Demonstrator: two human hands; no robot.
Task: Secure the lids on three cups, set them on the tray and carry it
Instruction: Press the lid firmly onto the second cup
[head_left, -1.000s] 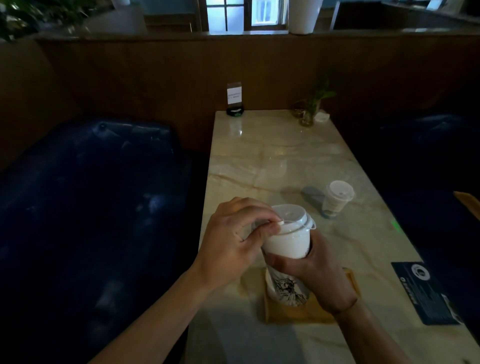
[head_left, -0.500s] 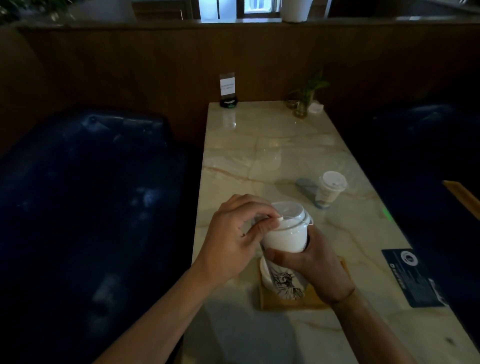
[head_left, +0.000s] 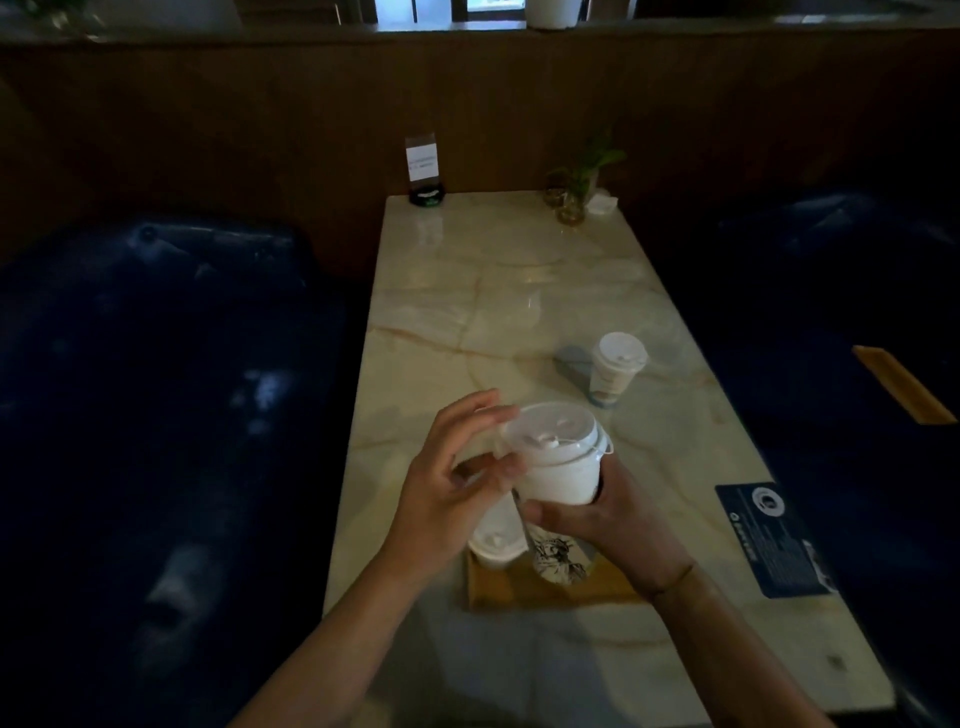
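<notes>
Nearest me on the counter (head_left: 519, 270), the wooden tray (head_left: 524, 590) already carries one small lidded cup (head_left: 496, 540) at its left side. Just above the tray, my right hand (head_left: 613, 514) grasps the tall cup (head_left: 558, 483) round its middle, fingers wrapped on the white sleeve; a black line drawing shows on the lower wall. My left hand (head_left: 447, 488) sits beside the lid (head_left: 550, 428), fingers spread and relaxed, holding nothing; whether the fingertips touch the rim I cannot tell.

Judgement: lid looks seated level, with a small tab hanging at the right. To finish well: press round the whole rim with the thumb, check for a raised edge, then lower the cup upright onto the free right part of the tray.

Farther right, a third cup (head_left: 615, 369), lidded, white with a pale band, stands on the counter well apart from the tray.
</notes>
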